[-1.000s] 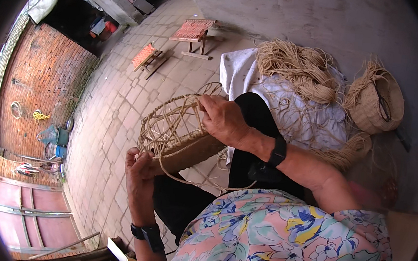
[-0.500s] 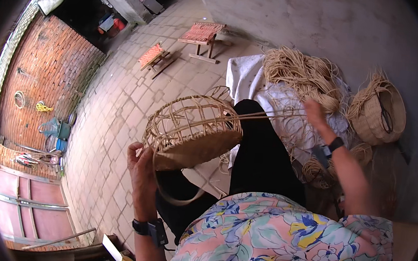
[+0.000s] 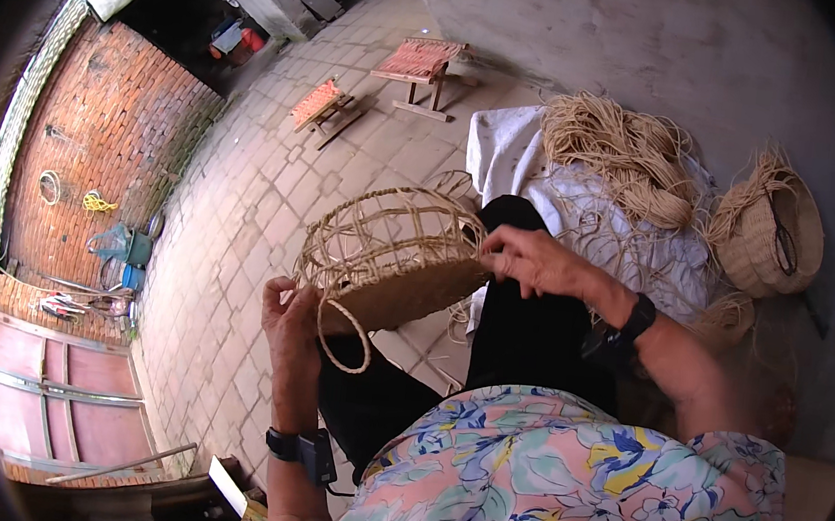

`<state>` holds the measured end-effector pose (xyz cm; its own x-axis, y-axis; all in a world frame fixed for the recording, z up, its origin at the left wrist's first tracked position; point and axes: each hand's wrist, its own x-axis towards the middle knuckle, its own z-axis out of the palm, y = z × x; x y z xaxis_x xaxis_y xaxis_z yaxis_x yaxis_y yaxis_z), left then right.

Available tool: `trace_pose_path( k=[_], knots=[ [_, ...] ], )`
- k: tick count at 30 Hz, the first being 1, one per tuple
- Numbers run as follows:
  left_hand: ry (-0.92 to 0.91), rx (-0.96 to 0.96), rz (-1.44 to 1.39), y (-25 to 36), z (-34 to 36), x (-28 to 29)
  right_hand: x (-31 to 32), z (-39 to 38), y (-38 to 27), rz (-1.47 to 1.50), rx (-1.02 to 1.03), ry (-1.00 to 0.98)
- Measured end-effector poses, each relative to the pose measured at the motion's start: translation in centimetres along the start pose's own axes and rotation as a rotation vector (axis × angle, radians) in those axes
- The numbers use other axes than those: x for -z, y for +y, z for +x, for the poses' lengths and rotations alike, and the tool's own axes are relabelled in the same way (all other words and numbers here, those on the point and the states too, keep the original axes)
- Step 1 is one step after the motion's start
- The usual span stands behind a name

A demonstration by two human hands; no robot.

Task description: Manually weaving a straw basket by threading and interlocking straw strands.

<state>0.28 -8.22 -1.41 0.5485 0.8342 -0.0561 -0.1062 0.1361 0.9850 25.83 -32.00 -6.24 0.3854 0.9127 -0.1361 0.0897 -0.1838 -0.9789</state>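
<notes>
1. Presently, the basket (image 3: pixel 404 295) is over the person's lap, between the two hands and near the black-trousered knee (image 3: pixel 540 348); it is tilted, its flat, solid-looking face toward the person and its open lattice facing away.

2. The left hand (image 3: pixel 294 315) pinches the basket's left end between thumb and fingers. This looks like the main support, so a loosened pinch could let the basket tip or swing down toward the legs.

3. The right hand (image 3: pixel 528 259) has its fingertips gathered at the basket's right end, the other fingers loosely curled. Whether they grip a strand or only touch the edge, I cannot tell. If a strand is between them, a hard pull might bend the lattice or drag that end out of shape.

4. A loop of cord (image 3: pixel 367 346) hangs slack beside the left hand, below that end of the basket. It could catch on a finger or on the wrist device (image 3: pixel 318 457), and a sudden tug would then kink it or jerk the basket.

5. Past the knee, loose strands trail over the white cloth (image 3: pixel 498 138) by the heap of cord (image 3: pixel 610 143). A sweeping right arm might snag them and tangle the heap.
</notes>
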Motion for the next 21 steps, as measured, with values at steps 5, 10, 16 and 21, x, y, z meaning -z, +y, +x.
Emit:
trace_pose_path(
  k=[5,10,16,21],
  knots=[
    [0.040,0.103,-0.233,-2.0,0.0,2.6,2.7,-0.5,-0.9,-0.019,0.354,-0.113],
    [0.197,0.177,-0.225,-3.1,-1.3,4.3,12.7,-2.9,4.2,-0.243,0.043,0.042],
    [0.146,0.200,-0.167,-4.8,-0.7,4.9,18.5,-2.2,12.8,-0.945,-0.103,0.334],
    [0.184,0.225,-0.235,-4.8,-1.7,5.2,5.5,2.5,2.7,-0.787,0.476,0.414]
  ],
)
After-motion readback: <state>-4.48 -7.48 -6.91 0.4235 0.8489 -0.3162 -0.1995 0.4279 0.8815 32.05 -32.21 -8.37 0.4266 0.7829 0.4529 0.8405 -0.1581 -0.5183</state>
